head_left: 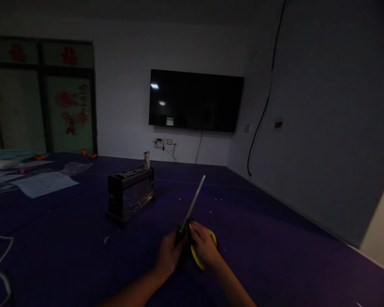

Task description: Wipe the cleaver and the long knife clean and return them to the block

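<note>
My left hand (pixel 170 251) is closed around the dark handle of a slim grey rod (pixel 194 200) that looks like a sharpening steel. The rod tilts up and to the right, its tip pointing away from me. Close beside it, my right hand (pixel 205 244) is closed on a yellow-and-black object (pixel 197 258) with a curved yellow edge. Its black part lies by the base of the rod; my fingers and the dim light hide its exact shape. Ahead to the left stands a black knife block (pixel 137 192) with one patterned handle (pixel 146 160) sticking up from its top.
The purple tabletop (pixel 83 251) carries small white scraps. Papers (pixel 46 183) and crumpled clear plastic (pixel 78 168) lie at the left, with a white cable (pixel 1 273) nearer me. A television (pixel 195 100) hangs on the wall, and a black cable (pixel 259 123) dangles at the right.
</note>
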### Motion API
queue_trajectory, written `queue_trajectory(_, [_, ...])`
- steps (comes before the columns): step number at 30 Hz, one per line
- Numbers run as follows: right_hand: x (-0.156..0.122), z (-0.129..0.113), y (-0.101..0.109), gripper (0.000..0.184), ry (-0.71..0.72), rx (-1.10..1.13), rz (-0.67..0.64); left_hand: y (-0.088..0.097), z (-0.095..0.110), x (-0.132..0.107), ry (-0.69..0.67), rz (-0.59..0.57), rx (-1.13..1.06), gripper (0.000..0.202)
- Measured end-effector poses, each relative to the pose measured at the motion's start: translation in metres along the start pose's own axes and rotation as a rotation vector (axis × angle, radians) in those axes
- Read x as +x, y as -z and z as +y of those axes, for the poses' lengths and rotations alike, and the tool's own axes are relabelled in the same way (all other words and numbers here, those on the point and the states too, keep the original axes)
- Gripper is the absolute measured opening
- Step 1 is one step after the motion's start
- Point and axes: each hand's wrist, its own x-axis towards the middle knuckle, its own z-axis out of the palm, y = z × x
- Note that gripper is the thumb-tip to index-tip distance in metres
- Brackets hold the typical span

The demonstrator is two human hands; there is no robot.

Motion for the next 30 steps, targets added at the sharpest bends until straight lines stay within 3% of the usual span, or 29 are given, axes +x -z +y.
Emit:
queue_trajectory(14, [0.0025,-0.0017,0.0032,0.048,-0.02,-0.032,-0.007,0.0052,-0.0011,0.005,0.058,0.096,-0.003,0.052])
queue_trajectory(25, [0.0009,0.0003,0.0038,0.048,-0.142,0.109,0.028,-0.0019,-0.0029,0.0001,0.062,-0.083,-0.119,0.051])
queue_trajectory(30, [0.0013,0.0037,0.0059,0.037,-0.129,0.154,-0.048,-0.0004,-0.0048,0.0015,0.082,0.037,-0.108,0.046])
